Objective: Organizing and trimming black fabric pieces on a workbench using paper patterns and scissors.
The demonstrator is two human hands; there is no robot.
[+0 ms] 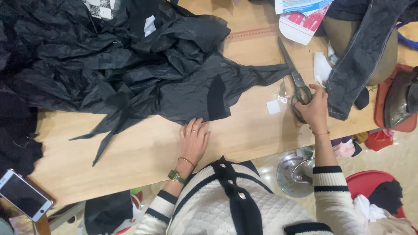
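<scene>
The left hand (pixel 193 138) lies flat, palm down, fingers together and pointing away. The right hand (pixel 312 109) is reached forward, fingers curled, arm stretched out.

A sewing workshop: black fabric (pixel 130 65), scissors (pixel 296 80), iron (pixel 400 102).
</scene>
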